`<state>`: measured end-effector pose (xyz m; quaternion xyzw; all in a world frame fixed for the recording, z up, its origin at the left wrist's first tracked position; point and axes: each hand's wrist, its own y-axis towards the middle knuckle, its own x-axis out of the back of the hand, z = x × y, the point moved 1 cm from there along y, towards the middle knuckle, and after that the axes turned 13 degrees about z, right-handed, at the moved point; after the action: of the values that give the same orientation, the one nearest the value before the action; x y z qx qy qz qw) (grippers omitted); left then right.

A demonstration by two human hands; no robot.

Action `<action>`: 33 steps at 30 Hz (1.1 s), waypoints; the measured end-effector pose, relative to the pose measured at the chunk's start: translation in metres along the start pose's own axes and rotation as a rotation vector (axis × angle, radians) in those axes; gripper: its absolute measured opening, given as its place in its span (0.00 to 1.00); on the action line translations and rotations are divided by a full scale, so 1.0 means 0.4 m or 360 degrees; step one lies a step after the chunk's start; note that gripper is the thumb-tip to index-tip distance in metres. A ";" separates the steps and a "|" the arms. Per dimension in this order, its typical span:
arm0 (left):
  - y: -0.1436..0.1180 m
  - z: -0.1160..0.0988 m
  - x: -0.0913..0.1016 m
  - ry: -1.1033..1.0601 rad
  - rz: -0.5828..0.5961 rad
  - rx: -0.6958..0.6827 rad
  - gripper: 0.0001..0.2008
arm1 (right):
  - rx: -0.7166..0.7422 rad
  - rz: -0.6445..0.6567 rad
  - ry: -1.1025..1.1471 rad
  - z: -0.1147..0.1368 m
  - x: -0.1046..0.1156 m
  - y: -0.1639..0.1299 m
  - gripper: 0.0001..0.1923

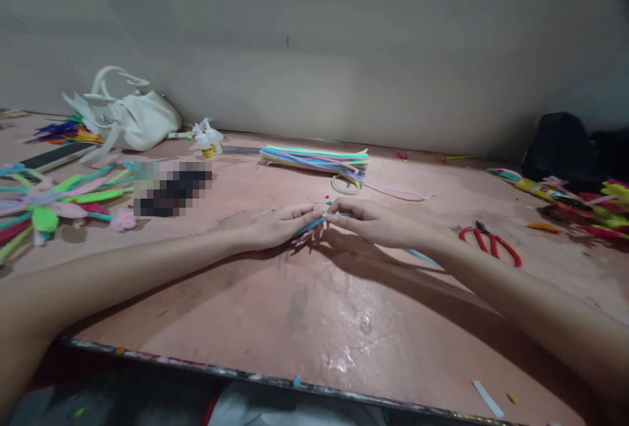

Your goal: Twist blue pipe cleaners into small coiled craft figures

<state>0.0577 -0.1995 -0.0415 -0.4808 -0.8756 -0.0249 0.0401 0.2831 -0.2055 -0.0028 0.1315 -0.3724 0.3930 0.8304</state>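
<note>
Both hands meet over the middle of the table. Pinched in the fingers of my left hand [282, 224] is a blue pipe cleaner [310, 225]. My right hand [366, 219] grips the same pipe cleaner just to the right, fingertips close to those of the left. A light blue length [422, 257] shows on the table beneath my right forearm; whether it joins the held piece is hidden. Beyond the hands lies a bundle of pastel pipe cleaners [314, 160], with a pink one trailing off to the right.
Red-handled pliers [493, 242] rest to the right. At left are fuzzy pipe-cleaner flowers [46, 210], a white handbag [147, 118] and small glue bottles [209, 139]. More colourful pieces [599, 216] and a dark bag [557, 151] sit far right. The table's edge [236, 373] runs along the front.
</note>
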 end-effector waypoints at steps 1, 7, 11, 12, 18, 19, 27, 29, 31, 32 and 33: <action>-0.002 -0.001 0.001 0.0033 0.0045 0.0010 0.26 | 0.0036 0.0029 0.0123 -0.008 -0.006 0.005 0.19; 0.010 -0.009 0.007 -0.0073 0.0124 0.0051 0.25 | 0.0132 0.0102 0.0767 -0.069 -0.051 0.024 0.21; 0.012 0.003 0.017 -0.0144 0.0260 0.0127 0.23 | -0.0041 0.0044 0.1028 -0.113 -0.070 0.022 0.23; 0.011 0.005 0.019 -0.0162 0.0279 0.0157 0.23 | -0.0066 0.0014 0.1090 -0.120 -0.073 0.023 0.24; 0.015 0.008 0.030 -0.0192 0.0166 0.0196 0.27 | -0.0003 -0.0268 0.1259 -0.114 -0.094 0.035 0.24; 0.016 0.010 0.031 -0.0195 0.0143 0.0176 0.27 | -0.0004 -0.0327 0.1249 -0.113 -0.098 0.037 0.23; 0.028 0.028 0.020 -0.0351 -0.0234 0.0045 0.30 | 0.0047 -0.0578 0.0848 -0.104 -0.113 0.043 0.22; 0.030 0.025 0.010 -0.0361 -0.0316 -0.0009 0.32 | 0.0081 -0.0609 0.0663 -0.092 -0.112 0.038 0.20; 0.029 0.018 0.001 -0.0349 -0.0355 -0.0064 0.30 | 0.0114 -0.0624 0.0498 -0.075 -0.112 0.031 0.18; 0.027 0.015 -0.004 -0.0344 -0.0360 -0.0089 0.29 | 0.0124 -0.0618 0.0438 -0.067 -0.112 0.027 0.17; 0.026 0.012 -0.008 -0.0344 -0.0354 -0.0106 0.28 | 0.0123 -0.0611 0.0388 -0.059 -0.112 0.024 0.15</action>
<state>0.0678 -0.1963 -0.0465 -0.3819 -0.9213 -0.0065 -0.0732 0.2696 -0.2120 -0.0522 0.1833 -0.2220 0.2547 0.9232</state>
